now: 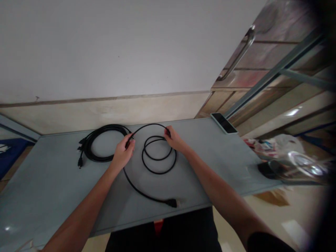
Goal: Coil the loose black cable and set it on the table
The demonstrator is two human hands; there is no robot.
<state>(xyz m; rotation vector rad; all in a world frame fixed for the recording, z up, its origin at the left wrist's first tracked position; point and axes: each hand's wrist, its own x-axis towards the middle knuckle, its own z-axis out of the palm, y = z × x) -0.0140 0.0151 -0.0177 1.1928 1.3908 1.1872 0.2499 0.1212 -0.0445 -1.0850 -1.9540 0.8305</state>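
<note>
A black cable [153, 124] arches between my two hands, a little above the table. My left hand [123, 149] is closed round it, and from there one end curves down to a plug [171, 203] near the table's front edge. Closed on another stretch of the same cable is my right hand [173, 138]. Beneath and between the hands, loose loops [159, 173] of the cable lie on the table. Just left of my left hand rests a coiled bundle of black cables [90, 150], with several connectors [80, 162] sticking out at its left side.
The grey table [52, 189] runs along a wall [105, 52]. A phone [224, 123] lies at its back right. At the right end is a dark cylindrical object [270, 169], partly blurred. A metal handle [238, 56] shows at the upper right.
</note>
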